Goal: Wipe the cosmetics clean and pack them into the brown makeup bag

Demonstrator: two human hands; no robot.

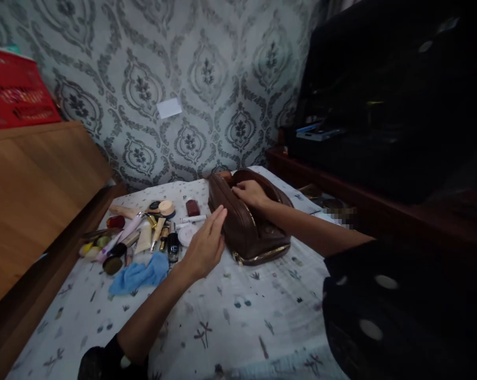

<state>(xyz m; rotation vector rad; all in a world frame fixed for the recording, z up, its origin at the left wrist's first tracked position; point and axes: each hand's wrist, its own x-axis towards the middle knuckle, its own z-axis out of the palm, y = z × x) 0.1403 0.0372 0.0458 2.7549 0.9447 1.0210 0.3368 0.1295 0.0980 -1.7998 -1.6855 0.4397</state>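
Note:
A brown leather bag [238,232] with gold zippers lies on the patterned cloth, its top open. My right hand [252,193] is at the bag's opening, fingers curled against the near-left rim; part of the hand is hidden by the bag. Beside the bag's left side is my left hand [207,245], palm turned toward it, fingers stretched out and holding nothing. Left of that hand lie several cosmetics: a dark nail polish bottle [173,247], a round white compact [187,235], a beige tube [144,238] and a dark red bottle [192,207].
A blue cloth [140,274] lies in front of the cosmetics. To the left stands a wooden panel [36,179] with a red bag [17,89] on top. A large black screen [392,105] rises at the right. Patterned wallpaper [207,68] covers the wall behind.

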